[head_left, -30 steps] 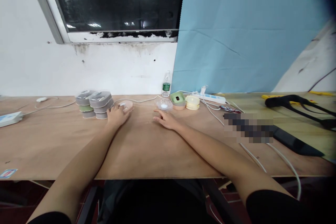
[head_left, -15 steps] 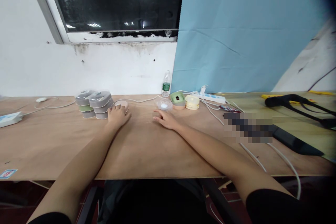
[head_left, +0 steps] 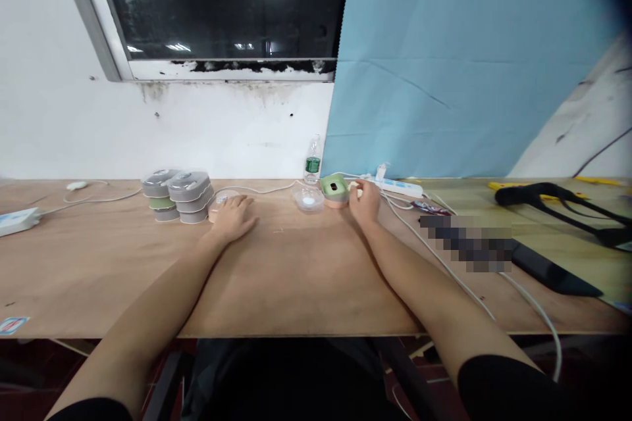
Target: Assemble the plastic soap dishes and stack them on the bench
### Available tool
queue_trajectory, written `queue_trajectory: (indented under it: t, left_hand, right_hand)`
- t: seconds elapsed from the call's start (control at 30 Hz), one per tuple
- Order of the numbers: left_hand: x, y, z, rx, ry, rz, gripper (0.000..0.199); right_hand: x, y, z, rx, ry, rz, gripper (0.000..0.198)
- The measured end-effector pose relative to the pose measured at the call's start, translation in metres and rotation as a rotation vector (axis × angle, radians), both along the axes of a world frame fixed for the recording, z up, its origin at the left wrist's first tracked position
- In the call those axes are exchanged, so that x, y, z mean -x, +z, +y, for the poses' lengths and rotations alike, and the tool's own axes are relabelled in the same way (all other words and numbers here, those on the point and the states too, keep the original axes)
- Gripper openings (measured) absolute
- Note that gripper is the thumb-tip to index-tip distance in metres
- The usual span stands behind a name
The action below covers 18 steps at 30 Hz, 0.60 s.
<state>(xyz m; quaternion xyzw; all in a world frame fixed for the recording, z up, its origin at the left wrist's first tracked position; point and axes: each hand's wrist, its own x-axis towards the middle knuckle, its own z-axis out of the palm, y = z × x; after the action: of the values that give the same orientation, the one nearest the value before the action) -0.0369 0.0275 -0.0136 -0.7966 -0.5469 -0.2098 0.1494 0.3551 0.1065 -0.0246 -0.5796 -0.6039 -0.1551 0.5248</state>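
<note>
My left hand (head_left: 234, 217) lies on the table with its fingers stretched out, against a small pinkish round container (head_left: 214, 208) that it partly covers. Two stacks of grey-lidded containers (head_left: 189, 196) stand just left of it, with a green one in the left stack. My right hand (head_left: 366, 203) is curled around a stack of pale yellow pieces (head_left: 355, 190), mostly hidden behind the fingers. Left of that hand sits a green square piece (head_left: 334, 186) on a pinkish base. A clear shallow lid or dish (head_left: 309, 200) lies between the hands.
A plastic bottle (head_left: 313, 161) stands by the wall. White power strips lie at the back (head_left: 399, 187) and far left (head_left: 20, 220), with cables across the table. A black strapped object (head_left: 543, 194) and a dark flat item (head_left: 555, 268) lie on the right.
My right hand has moved right, from beside the clear dish to the pale yellow stack, and its fingers have curled. My left hand has shifted slightly right.
</note>
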Motion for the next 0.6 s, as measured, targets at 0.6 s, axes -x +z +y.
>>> queue_trajectory:
  t: [0.6]
  left_hand:
    - [-0.007, -0.017, 0.004, 0.435, -0.262, 0.010, 0.070]
  right_hand:
    - [-0.029, -0.019, 0.018, 0.437, -0.210, 0.118, 0.021]
